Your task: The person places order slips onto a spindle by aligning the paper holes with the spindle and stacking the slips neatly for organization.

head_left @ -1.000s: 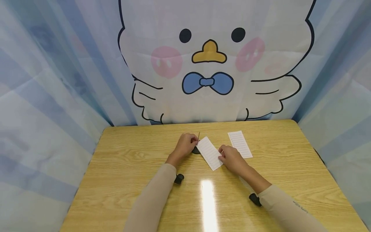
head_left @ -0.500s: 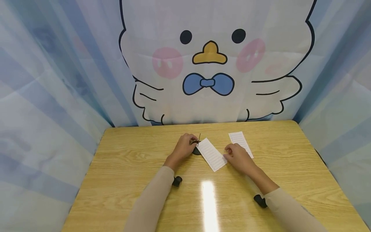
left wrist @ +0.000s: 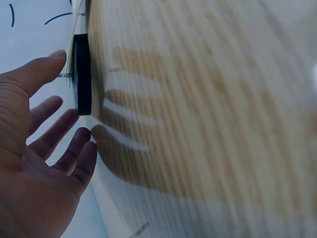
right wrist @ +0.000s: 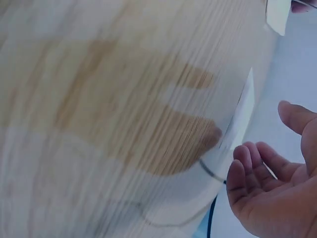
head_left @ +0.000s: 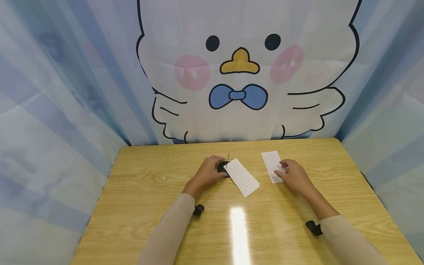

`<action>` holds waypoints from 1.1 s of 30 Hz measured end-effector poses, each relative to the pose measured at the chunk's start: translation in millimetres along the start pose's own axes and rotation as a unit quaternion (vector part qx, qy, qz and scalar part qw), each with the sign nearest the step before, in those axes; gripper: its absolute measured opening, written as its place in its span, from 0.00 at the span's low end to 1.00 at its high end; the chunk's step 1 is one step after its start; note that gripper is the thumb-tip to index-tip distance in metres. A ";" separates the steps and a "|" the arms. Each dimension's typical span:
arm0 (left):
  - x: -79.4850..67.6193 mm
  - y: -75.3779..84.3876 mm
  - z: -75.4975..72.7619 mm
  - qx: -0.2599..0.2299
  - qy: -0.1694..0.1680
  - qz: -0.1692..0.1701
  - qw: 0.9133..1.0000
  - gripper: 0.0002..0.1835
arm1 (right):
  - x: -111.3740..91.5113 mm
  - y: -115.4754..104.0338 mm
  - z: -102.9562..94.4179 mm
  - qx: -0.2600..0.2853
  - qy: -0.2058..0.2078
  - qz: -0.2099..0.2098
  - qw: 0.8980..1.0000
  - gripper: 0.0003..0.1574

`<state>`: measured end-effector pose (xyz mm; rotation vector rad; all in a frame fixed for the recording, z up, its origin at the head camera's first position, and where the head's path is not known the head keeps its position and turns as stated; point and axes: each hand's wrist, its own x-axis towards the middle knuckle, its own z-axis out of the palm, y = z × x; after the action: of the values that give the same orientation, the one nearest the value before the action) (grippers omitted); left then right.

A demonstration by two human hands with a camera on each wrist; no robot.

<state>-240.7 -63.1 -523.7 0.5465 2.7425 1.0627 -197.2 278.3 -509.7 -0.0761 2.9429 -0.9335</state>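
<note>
A black round base with a thin upright spike (head_left: 228,159) stands near the table's middle. A stack of white lined slips (head_left: 243,177) lies aslant, its upper left corner at the spike. My left hand (head_left: 209,170) is beside the base, fingers spread and gently bent; in the left wrist view the thumb is close to the black base (left wrist: 83,74), and whether it touches is unclear. Another lined slip (head_left: 271,162) lies flat at the right. Above its right edge hovers my right hand (head_left: 294,177), thumb and fingers apart, with nothing held.
The wooden table (head_left: 149,221) has a bright light reflection near its front. A curtain with a cartoon bird (head_left: 238,121) hangs behind the back edge, and more curtains stand at both sides. Black wrist cameras (head_left: 314,228) sit under both forearms.
My right hand has let go of the slip stack at the spike and moved right to the other slip. My left fingers have opened away from the spike, down around the base.
</note>
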 end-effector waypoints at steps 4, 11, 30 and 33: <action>-0.9 -0.9 2.5 0.019 -0.001 -0.006 1.000 0.33 | 2.3 7.9 -4.3 -0.014 -0.015 -0.001 1.000 0.37; -1.3 -0.4 4.6 0.037 -0.003 -0.011 0.999 0.35 | 6.8 14.9 -6.7 -0.043 -0.023 0.013 0.999 0.37; 0.2 -0.1 5.4 0.047 -0.002 -0.024 0.999 0.34 | 5.7 11.2 -4.7 -0.074 -0.011 0.021 0.997 0.29; 0.3 0.3 6.2 0.045 -0.003 -0.024 0.999 0.34 | 5.0 13.1 -4.8 -0.060 -0.012 0.023 0.998 0.27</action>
<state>-239.2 -58.9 -528.1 0.4922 2.7934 0.9289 -203.0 291.3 -513.5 -0.0249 2.9634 -0.7435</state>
